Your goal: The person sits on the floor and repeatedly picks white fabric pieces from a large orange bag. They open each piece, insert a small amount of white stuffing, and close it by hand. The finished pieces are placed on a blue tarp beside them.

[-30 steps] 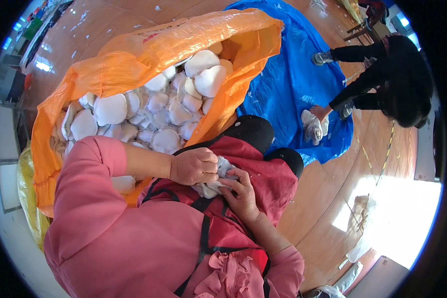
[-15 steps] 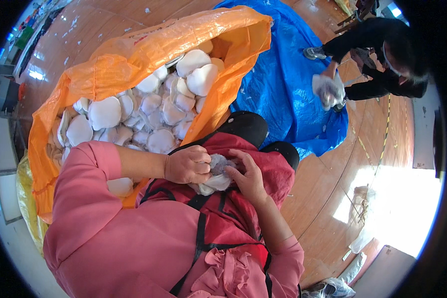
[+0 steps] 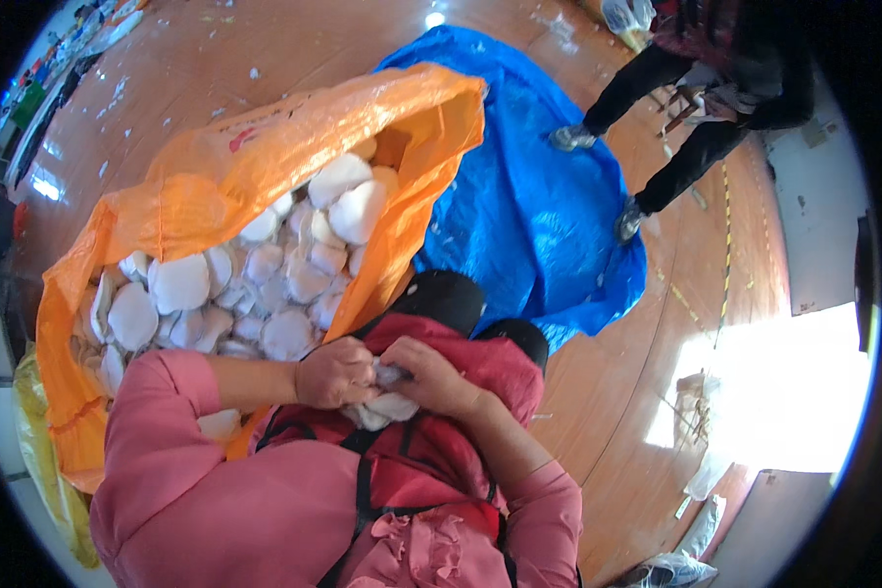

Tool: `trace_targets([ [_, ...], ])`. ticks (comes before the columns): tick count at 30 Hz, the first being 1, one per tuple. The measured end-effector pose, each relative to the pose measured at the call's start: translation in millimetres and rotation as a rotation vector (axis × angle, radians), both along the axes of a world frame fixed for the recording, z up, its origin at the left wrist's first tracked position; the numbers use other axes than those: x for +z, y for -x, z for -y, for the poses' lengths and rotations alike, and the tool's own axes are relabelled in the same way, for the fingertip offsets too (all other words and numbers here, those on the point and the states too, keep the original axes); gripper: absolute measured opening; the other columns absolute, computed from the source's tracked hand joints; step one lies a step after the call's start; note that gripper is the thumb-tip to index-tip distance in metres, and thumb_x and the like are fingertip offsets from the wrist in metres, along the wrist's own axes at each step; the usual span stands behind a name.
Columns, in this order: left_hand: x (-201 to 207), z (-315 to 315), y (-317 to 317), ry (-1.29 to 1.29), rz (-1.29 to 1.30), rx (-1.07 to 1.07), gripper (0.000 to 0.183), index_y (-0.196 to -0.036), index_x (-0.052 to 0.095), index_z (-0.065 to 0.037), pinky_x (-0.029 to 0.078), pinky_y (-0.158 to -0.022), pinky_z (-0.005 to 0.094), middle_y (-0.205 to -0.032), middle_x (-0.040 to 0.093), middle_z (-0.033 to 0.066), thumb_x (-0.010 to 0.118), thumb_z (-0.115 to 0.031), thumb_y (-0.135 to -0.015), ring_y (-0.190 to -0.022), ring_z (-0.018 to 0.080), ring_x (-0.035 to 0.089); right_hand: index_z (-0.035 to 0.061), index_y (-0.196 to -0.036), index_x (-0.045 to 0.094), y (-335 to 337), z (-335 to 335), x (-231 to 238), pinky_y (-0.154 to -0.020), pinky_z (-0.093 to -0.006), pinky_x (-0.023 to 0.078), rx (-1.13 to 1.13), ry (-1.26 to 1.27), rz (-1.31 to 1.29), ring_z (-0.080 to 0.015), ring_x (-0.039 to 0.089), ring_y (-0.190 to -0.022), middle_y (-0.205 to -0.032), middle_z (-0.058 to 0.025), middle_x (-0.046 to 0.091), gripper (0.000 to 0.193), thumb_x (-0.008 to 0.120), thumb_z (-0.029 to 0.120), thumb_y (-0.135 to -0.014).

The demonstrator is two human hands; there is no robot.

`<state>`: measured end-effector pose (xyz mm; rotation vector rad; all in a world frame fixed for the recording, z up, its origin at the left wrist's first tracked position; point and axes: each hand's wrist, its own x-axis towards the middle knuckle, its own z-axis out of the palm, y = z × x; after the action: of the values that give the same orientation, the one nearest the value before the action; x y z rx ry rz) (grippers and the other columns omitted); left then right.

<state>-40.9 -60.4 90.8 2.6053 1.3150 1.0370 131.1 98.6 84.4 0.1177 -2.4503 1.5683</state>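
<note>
Over my lap, my left hand (image 3: 335, 373) is closed, gripping a soft white and greyish bundle (image 3: 380, 410). From the other side my right hand (image 3: 427, 376) is closed on the same bundle, its fingers bent over the grey part. The hands nearly meet, and between them they hide much of the bundle, so its exact kind does not show. Just beyond my left forearm lies a large open orange sack (image 3: 196, 147), filled with many flat, roundish white pads (image 3: 179, 283).
A blue plastic sheet (image 3: 534, 211) lies on the brown floor beyond my knees. A person in dark trousers (image 3: 647, 147) has both shoes at its right edge. A yellow sack (image 3: 49, 461) rests at the left. Bright sunlight falls on the floor at right.
My right hand's fingers have closed further over the bundle. The other person has straightened from bending over the blue sheet. The whole view has shifted, so the sacks and sheet appear lower and further left.
</note>
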Motion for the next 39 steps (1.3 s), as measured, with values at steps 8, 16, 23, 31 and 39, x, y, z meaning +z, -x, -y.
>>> trace_targets([
  [8, -11, 2, 2, 0.022, 0.074, 0.020, 0.011, -0.089, 0.067, -0.019, 0.045, -0.077, 0.0370, -0.088, 0.059, -0.0014, 0.068, -0.021, -0.078, -0.093, 0.0239, 0.058, 0.0028, -0.101, 0.063, -3, -1, -21, -0.087, -0.0393, 0.048, 0.030, 0.061, 0.062, -0.0333, 0.057, -0.096, -0.099, -0.0136, 0.058, 0.027, 0.072, 0.006, -0.076],
  [16, -12, 0, -2, 0.152, 0.212, 0.078, 0.024, -0.091, 0.070, -0.020, 0.048, -0.077, 0.0369, -0.089, 0.059, -0.0008, 0.073, -0.008, -0.069, -0.091, 0.0242, 0.059, 0.0048, -0.096, 0.063, -14, 28, -29, -0.084, -0.0368, 0.053, -0.336, -0.055, -0.142, -0.0297, 0.065, -0.095, -0.103, -0.0114, 0.068, 0.027, 0.067, -0.009, -0.073],
  [23, 8, -9, -7, 0.158, 0.154, 0.009, 0.029, -0.098, 0.068, -0.014, 0.048, -0.084, 0.0373, -0.096, 0.059, 0.0025, 0.072, -0.008, -0.070, -0.094, 0.0249, 0.059, 0.0016, -0.093, 0.063, -9, 30, -22, -0.076, -0.0364, 0.053, -0.471, 0.094, 0.085, -0.0306, 0.066, -0.086, -0.092, -0.0150, 0.067, 0.010, 0.062, -0.003, -0.085],
  [31, 34, -23, -18, 0.302, 0.076, 0.000, 0.035, -0.098, 0.064, -0.003, 0.046, -0.085, 0.0395, -0.097, 0.059, 0.0099, 0.074, -0.029, -0.077, -0.095, 0.0296, 0.058, 0.0029, -0.091, 0.062, 3, 23, -37, -0.071, -0.0300, 0.051, -0.520, 0.319, 0.251, -0.0124, 0.062, -0.081, -0.084, -0.0061, 0.066, 0.002, 0.063, 0.001, -0.089],
  [39, 58, -32, -53, 0.367, -0.256, 0.243, 0.040, -0.081, 0.059, -0.005, 0.045, -0.077, 0.0399, -0.086, 0.058, 0.0093, 0.073, -0.042, -0.071, -0.087, 0.0267, 0.057, 0.0040, -0.089, 0.063, 0, 16, -41, -0.074, -0.0250, 0.050, -0.527, 0.544, 0.174, -0.0091, 0.060, -0.082, -0.087, -0.0020, 0.066, 0.005, 0.067, 0.007, -0.091],
])
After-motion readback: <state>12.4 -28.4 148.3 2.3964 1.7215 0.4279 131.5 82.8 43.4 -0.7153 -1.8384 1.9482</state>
